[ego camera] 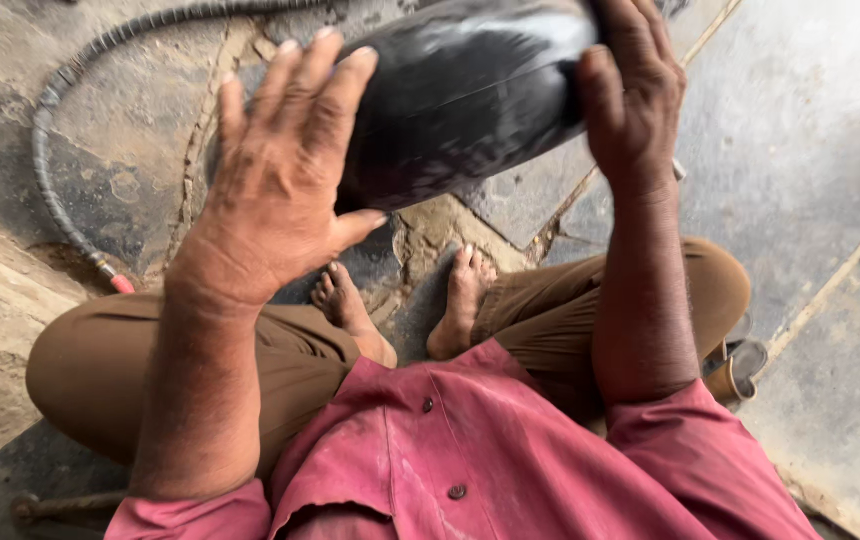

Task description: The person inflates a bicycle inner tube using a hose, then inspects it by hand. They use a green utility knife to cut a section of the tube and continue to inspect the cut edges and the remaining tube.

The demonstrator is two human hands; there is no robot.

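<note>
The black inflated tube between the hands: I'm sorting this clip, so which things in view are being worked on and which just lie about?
In hand:
black tube
left hand, flat against it
right hand, on its other side

Lying about:
ribbed hose on the stone floor
small brown cup by the knee

An inflated rubber tube (460, 95) sits between both hands, with a hose (55, 150) lying to its left.

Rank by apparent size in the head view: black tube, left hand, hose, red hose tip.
1. Black tube, cropped by the frame.
2. Left hand, though nearer the camera, so unsure.
3. Hose, long but thin.
4. Red hose tip.
</note>
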